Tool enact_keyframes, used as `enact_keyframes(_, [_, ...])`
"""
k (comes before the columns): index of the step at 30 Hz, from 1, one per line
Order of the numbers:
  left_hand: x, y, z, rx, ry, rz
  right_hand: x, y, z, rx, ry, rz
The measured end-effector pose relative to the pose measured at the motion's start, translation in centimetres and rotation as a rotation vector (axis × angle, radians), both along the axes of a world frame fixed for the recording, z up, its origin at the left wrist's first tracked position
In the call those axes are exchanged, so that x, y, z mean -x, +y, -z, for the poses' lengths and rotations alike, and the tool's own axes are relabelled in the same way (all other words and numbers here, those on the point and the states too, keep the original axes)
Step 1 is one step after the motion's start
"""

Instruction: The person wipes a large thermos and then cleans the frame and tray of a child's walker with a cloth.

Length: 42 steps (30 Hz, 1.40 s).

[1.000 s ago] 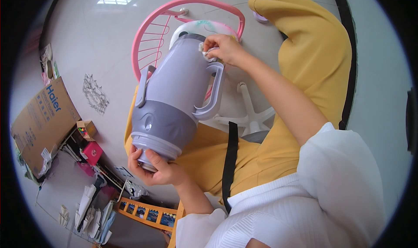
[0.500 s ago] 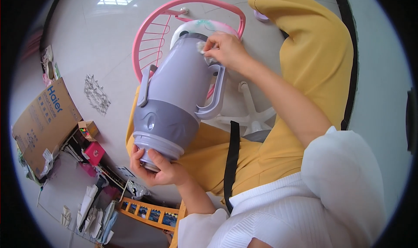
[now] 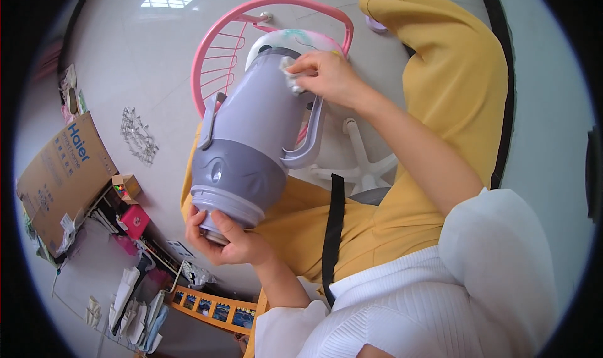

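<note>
Lilac and grey, a large flask (image 3: 251,116) is held tilted over yellow trousers (image 3: 392,216), its neck clamped in the left hand (image 3: 230,240), while a crumpled white wad (image 3: 290,79) is pinched against its far end, near the handle (image 3: 309,143), by the closed fingertips of the right hand (image 3: 331,79). Wiping appears to be under way; how much of the flask has been covered, and how much is left, cannot be told. Beyond the flask, a pink frame (image 3: 212,42) is set on a pale, glossy floor (image 3: 157,66); left of the flask, a cardboard box (image 3: 66,176) is seen.
</note>
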State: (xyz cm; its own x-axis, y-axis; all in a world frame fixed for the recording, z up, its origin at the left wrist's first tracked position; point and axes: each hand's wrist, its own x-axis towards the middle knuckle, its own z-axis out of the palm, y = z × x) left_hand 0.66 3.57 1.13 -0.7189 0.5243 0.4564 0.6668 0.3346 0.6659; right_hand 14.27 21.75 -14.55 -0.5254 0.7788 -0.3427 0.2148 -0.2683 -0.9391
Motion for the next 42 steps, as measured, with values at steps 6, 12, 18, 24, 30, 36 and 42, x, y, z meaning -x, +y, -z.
enact_keyframes(6, [0.2,-0.2,-0.3,0.022,0.021,-0.01,1.3,-1.8,-5.7,-0.031,0.227,-0.118])
enact_keyframes(12, [0.3,0.1,-0.1,-0.015,-0.021,-0.015,1.2,0.0,-2.2,-0.051,-0.022,-0.08])
enact_keyframes(18, [0.4,0.0,-0.2,-0.042,-0.056,-0.05,2.0,-2.6,-6.3,-0.063,0.359,-0.113])
enact_keyframes(24, [0.6,0.4,-0.2,-0.018,-0.006,-0.01,0.9,-0.1,-3.8,-0.126,-0.122,-0.194])
enact_keyframes(30, [0.6,-0.1,-0.1,-0.013,0.005,-0.007,0.8,-1.7,-7.7,-0.034,0.067,-0.449])
enact_keyframes(36, [0.7,-0.2,-0.3,0.022,0.012,-0.013,1.7,-1.6,-8.7,-0.142,-0.214,-0.465])
enact_keyframes(42, [0.4,-0.2,0.0,-0.004,-0.013,0.014,1.9,-0.8,-2.6,-0.586,-0.514,-0.118])
